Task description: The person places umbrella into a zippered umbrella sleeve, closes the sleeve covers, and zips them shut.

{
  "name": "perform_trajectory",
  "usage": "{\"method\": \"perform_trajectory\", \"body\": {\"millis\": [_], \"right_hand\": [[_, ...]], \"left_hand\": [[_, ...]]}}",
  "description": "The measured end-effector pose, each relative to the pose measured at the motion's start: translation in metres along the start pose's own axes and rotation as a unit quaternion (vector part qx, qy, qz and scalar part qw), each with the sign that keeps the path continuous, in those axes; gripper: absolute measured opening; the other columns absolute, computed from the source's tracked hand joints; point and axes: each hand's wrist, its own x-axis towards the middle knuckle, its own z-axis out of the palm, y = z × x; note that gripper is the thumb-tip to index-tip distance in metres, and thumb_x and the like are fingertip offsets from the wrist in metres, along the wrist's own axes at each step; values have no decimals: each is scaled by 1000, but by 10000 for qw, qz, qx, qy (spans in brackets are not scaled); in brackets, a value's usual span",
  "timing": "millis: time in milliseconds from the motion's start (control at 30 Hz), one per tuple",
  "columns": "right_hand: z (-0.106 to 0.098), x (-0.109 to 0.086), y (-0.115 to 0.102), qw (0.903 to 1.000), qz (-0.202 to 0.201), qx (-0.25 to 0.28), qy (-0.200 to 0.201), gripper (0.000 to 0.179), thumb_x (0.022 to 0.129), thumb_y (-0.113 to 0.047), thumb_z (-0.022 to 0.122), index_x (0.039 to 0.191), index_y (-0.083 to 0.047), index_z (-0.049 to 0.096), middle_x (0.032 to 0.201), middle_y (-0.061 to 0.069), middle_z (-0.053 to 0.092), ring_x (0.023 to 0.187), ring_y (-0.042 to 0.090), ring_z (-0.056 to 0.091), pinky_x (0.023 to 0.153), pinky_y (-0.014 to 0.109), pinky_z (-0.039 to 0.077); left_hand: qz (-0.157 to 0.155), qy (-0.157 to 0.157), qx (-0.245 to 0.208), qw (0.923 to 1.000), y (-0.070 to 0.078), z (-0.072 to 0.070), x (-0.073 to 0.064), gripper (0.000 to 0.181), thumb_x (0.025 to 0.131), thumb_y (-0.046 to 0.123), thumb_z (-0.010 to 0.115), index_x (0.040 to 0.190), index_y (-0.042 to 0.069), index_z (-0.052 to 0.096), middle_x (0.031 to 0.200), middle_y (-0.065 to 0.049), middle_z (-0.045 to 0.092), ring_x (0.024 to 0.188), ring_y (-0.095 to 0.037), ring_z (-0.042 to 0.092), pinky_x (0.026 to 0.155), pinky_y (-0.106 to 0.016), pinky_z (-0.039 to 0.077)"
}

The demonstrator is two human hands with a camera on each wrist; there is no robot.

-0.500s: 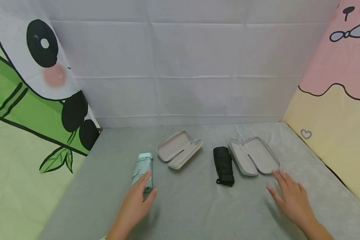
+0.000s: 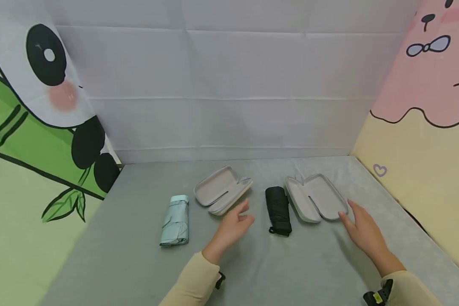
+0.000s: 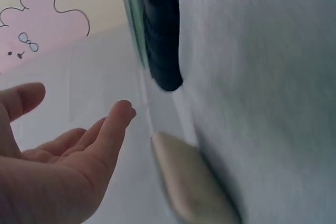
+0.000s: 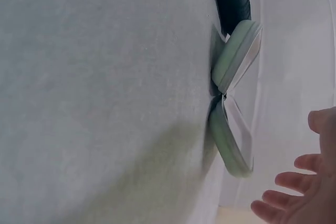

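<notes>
My left hand (image 2: 231,231), fingers loosely bent and holding nothing, hovers just in front of an open zip case (image 2: 218,187) with a grey lining. Its cream shell (image 3: 191,179) shows in the left wrist view. On the right, a second open case (image 2: 325,197) with a green shell (image 4: 233,51) lies spread on the table. My right hand (image 2: 363,231) is beside its right corner, thumb and fingers apart, holding nothing. A folded black umbrella (image 2: 278,210) lies against the green case's left side. Farther left is a folded light-blue umbrella (image 2: 176,221).
A grey cloth covers the table (image 2: 111,263). Behind it hangs a creased white sheet (image 2: 233,85). Printed cartoon cloths stand on both sides, green on the left (image 2: 19,212) and yellow and pink on the right (image 2: 424,170).
My left hand has moved right, away from the light-blue umbrella to the cream case. The right hand has come closer to the green case's corner. The head view has turned slightly right.
</notes>
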Motion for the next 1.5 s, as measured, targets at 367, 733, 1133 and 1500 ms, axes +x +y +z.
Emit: {"method": "perform_trajectory", "body": {"millis": [367, 733, 1133, 1500], "right_hand": [[2, 31, 11, 9890, 1305, 668, -208, 54, 100, -26, 40, 134, 16, 34, 127, 36, 42, 112, 49, 45, 86, 55, 41], [16, 37, 26, 9692, 2095, 1244, -365, 53, 99, -27, 40, 133, 14, 38, 125, 35, 43, 104, 42, 51, 79, 44, 47], [24, 38, 24, 9668, 2252, 1170, -295, 53, 99, -26, 38, 134, 14, 37, 120, 33, 47, 98, 39, 53, 75, 44, 46], [28, 39, 28, 9645, 2369, 1151, -167, 51, 100, -24, 37, 135, 12, 37, 123, 34, 44, 110, 44, 44, 83, 50, 41]], "left_hand": [[-665, 862, -269, 9937, -2, 44, 58, 57, 88, 22, 64, 139, 5, 43, 129, -18, 51, 108, -34, 55, 85, -44, 47], [-979, 717, -123, 9925, -2, 70, 77, 63, 86, 25, 66, 138, 0, 42, 126, -23, 51, 103, -32, 56, 81, -42, 48], [-1351, 872, 778, 9839, -7, 91, 87, 70, 79, 36, 74, 131, -2, 48, 116, -21, 56, 87, -30, 61, 66, -36, 52], [-1249, 1178, 1716, 9701, -6, 98, 91, 59, 69, 35, 82, 111, -1, 61, 96, -15, 59, 85, -29, 58, 73, -39, 49]]}}
